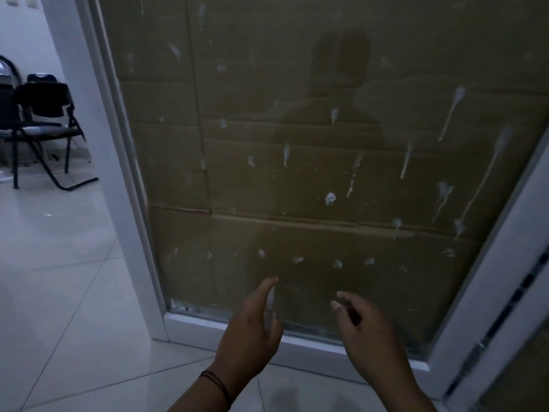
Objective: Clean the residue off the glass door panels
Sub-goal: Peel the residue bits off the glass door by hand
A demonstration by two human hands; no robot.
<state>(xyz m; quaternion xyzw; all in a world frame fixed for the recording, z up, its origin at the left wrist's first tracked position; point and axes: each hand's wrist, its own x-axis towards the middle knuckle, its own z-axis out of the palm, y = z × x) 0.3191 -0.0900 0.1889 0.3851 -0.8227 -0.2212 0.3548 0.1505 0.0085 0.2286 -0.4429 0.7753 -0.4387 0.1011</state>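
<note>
Though dim, left hand [252, 325] seems to hold something pale.

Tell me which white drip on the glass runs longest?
The streak at the far right of the glass: it trails down from near the frame, far longer than the other blobs and drips.

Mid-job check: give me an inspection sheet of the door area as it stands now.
Surface: glass panel dotted with whitish residue spots and drips; cardboard behind it.
Job's things: no cloth or scraper seen.
Clutter: nothing seen.
Hands: left hand and right hand open, empty, near the panel's lower edge.
Cables: nothing seen.
Surroundings: white door frame, tiled floor, black folding chairs at left.
</note>
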